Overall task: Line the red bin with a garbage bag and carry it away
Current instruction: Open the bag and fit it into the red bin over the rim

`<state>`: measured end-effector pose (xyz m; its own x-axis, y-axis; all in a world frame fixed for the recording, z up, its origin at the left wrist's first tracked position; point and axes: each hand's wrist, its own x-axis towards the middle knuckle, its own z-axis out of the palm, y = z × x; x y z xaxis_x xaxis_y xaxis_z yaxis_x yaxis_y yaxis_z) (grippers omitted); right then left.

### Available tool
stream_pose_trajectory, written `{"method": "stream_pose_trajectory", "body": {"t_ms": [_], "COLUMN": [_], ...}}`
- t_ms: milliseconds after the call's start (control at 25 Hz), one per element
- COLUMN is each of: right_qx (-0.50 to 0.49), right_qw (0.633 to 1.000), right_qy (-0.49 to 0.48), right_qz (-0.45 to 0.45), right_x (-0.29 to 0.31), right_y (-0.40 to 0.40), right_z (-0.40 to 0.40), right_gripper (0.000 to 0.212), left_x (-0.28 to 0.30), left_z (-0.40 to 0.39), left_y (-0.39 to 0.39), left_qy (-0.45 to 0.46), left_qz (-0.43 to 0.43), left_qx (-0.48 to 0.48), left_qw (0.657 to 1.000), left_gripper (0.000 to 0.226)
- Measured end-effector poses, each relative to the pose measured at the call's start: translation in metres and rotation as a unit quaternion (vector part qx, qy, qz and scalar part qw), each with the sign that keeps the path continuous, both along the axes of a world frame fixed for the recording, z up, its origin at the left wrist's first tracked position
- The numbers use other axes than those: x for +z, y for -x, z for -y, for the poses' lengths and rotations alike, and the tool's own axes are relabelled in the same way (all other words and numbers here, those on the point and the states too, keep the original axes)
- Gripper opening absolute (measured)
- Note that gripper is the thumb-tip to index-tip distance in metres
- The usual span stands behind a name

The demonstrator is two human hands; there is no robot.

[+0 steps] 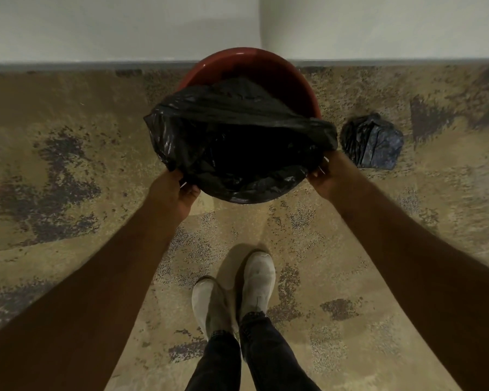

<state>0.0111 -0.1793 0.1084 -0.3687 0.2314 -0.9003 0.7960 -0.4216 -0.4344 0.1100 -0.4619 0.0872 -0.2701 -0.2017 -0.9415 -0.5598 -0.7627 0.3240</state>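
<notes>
A round red bin [280, 73] stands on the floor against the wall, ahead of my feet. A black garbage bag [237, 136] hangs open inside it, its mouth folded over the near rim while the far rim stays bare red. My left hand [178, 190] grips the bag's edge at the near left of the rim. My right hand [326, 172] grips the bag's edge at the near right. The bin's lower body is hidden by the bag.
A crumpled dark plastic bag [371, 141] lies on the floor just right of the bin. A pale wall with a grey skirting [96, 64] runs behind the bin. My two feet in light shoes [235, 292] stand on the mottled floor below the bin.
</notes>
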Motion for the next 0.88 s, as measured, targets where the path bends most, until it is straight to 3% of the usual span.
{"method": "stream_pose_trajectory", "body": {"t_ms": [200, 400, 600, 800, 880], "right_qx": [0.023, 0.053, 0.116, 0.196, 0.201], "right_qw": [0.998, 0.986, 0.971, 0.94, 0.931], "right_qy": [-0.018, -0.099, -0.141, -0.169, -0.198], "right_qz": [-0.059, -0.123, -0.157, -0.222, -0.232], "right_x": [-0.002, -0.004, -0.001, 0.001, -0.003], "right_y": [0.016, 0.032, 0.048, 0.06, 0.067], "right_z": [0.002, 0.01, 0.015, 0.024, 0.027], "right_gripper": [0.01, 0.02, 0.038, 0.024, 0.018], "left_x": [0.003, 0.017, 0.029, 0.033, 0.035], "left_z": [0.013, 0.025, 0.032, 0.033, 0.032], "left_y": [0.016, 0.043, 0.071, 0.099, 0.11], "left_qy": [0.016, 0.055, 0.097, 0.12, 0.116], "left_qz": [-0.016, -0.03, -0.058, -0.081, -0.108], "left_qx": [0.042, 0.049, -0.053, -0.084, -0.086], "left_qw": [0.999, 0.997, 0.992, 0.986, 0.984], "left_gripper": [0.034, 0.028, 0.032, 0.011, 0.014]}}
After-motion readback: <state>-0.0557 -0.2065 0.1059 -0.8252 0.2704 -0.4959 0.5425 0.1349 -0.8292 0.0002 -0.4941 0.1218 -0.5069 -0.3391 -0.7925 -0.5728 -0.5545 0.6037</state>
